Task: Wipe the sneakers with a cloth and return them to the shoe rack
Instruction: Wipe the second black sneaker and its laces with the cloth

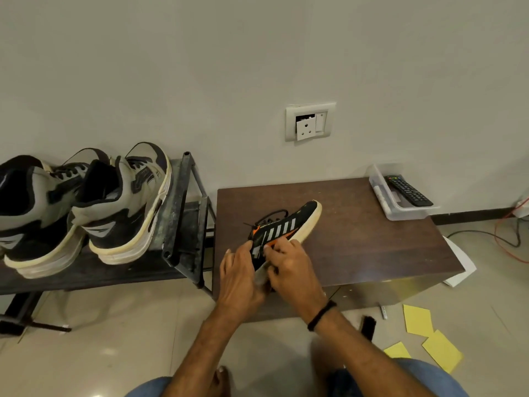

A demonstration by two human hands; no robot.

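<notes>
Tilting toe-up toward 1 o'clock, the sneaker [286,224] is held over the table's [372,247] near left corner, beside the rack [177,210] at 9 o'clock. Its heel is gripped by the left hand [240,276]; the fingers of the right hand [292,267] are curled round a grey cloth [262,275] pressed to its side. Bare tabletop is left toward 3 o'clock, up to the tray [400,216] at 2 o'clock. Most of the cloth is hidden between the hands; the pair [86,210] on the rack is cut off at 9 o'clock.
</notes>
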